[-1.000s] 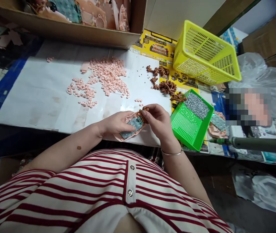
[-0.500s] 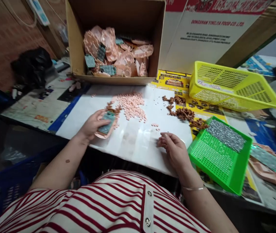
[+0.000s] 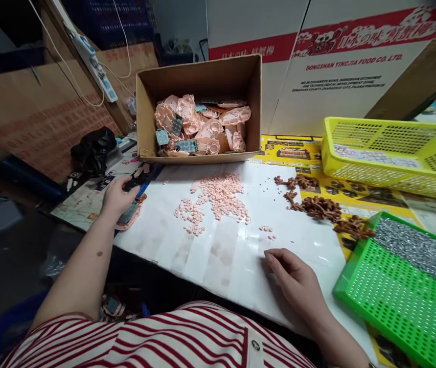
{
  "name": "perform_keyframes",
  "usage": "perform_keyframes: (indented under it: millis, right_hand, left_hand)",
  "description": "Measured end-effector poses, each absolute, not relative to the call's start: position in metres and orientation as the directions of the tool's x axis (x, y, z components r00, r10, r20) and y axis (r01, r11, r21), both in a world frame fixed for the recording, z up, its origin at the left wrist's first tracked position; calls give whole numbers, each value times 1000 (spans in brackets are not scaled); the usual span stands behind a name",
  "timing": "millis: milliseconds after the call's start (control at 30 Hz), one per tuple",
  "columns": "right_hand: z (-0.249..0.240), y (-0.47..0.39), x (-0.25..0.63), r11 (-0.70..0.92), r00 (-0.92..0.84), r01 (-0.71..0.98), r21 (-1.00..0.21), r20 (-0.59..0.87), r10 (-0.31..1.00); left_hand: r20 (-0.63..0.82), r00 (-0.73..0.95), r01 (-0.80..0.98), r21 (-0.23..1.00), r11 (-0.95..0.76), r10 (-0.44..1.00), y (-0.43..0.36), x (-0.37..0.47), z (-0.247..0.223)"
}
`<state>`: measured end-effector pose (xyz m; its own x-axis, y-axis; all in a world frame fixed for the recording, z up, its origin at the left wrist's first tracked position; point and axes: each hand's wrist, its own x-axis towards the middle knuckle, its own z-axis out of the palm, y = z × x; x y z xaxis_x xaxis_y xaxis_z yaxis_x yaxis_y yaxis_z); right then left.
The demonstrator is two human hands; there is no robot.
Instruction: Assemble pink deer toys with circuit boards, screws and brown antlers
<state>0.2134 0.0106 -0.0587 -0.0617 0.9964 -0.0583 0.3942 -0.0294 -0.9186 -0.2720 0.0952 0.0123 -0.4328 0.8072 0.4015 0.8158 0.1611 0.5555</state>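
Observation:
My left hand point(image 3: 117, 197) is at the left edge of the white work surface, thumb and fingers apart and nothing seen between them. Partly under it lies a pink shell with a grey-green board point(image 3: 128, 213); brown bits show at its top end. My right hand point(image 3: 298, 278) rests on the white surface point(image 3: 210, 255), fingers curled and thumb against the index finger; what they hold, if anything, is hidden. Small pink rings point(image 3: 223, 194) lie in a heap between the hands, with a smaller cluster point(image 3: 190, 214) beside it and a few loose ones point(image 3: 267, 229) above my right hand.
A cardboard box point(image 3: 198, 159) of pink shells and boards stands behind the heap. Brown pieces point(image 3: 321, 207) lie to the right, near a yellow basket point(image 3: 386, 176) and a green basket point(image 3: 405, 291) with small metallic parts point(image 3: 420, 250). A black bag point(image 3: 94, 148) sits far left.
My left hand has moved left with the shell and opened from it. A cluster of pink rings now shows where the shell was. The view has shifted; my right hand remains curled.

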Motion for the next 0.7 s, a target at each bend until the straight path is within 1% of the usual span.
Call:
perform_keyframes:
  millis: [33,67,100,167,233,267,333,400,433,500,533,600,700]
  right_hand:
    - [-59,11,213,-15,-66,411,-912,-47,997]
    - [-59,11,212,-4,-69,423,-906,-37,997]
    - [-58,12,211,4,-70,430,-903,-29,997]
    - [-57,12,211,10,-68,436,-900,-22,997]
    - [-56,13,210,8,-54,433,-901,-17,998]
    - [-56,13,210,7,-44,428,-904,-13,999]
    - [-55,13,210,8,-30,411,-912,-5,1000]
    - [-53,13,210,8,-22,387,-922,-1,1000]
    - [-52,13,209,6,-22,375,-927,-3,1000]
    - [-50,13,209,0,-22,357,-934,-8,1000]
    - [-50,13,209,-2,-24,353,-935,-12,1000]
    - [-49,14,209,-1,-30,352,-936,-12,999]
    - [-50,15,210,12,-38,356,-934,-2,999]
  left_hand:
    - [431,-419,827,546,139,799,111,-257,18]
    - [460,-372,840,537,81,806,128,-240,25]
    - [499,-308,848,531,-5,810,148,-221,32]
    - [549,-117,844,494,-209,827,190,-182,46]
    - [556,13,830,457,-319,831,230,-148,59]
    - [524,78,840,424,-339,848,248,-133,64]
    - [425,122,898,337,-282,897,277,-111,72]
    - [314,82,954,250,-166,946,297,-97,77]
    - [278,57,969,215,-120,959,303,-94,78]
    - [249,44,979,182,-92,968,310,-93,80]
    - [254,47,975,199,-100,966,311,-95,82]
    - [288,45,954,273,-127,957,311,-101,87]
    - [382,-26,916,378,-131,924,309,-113,98]
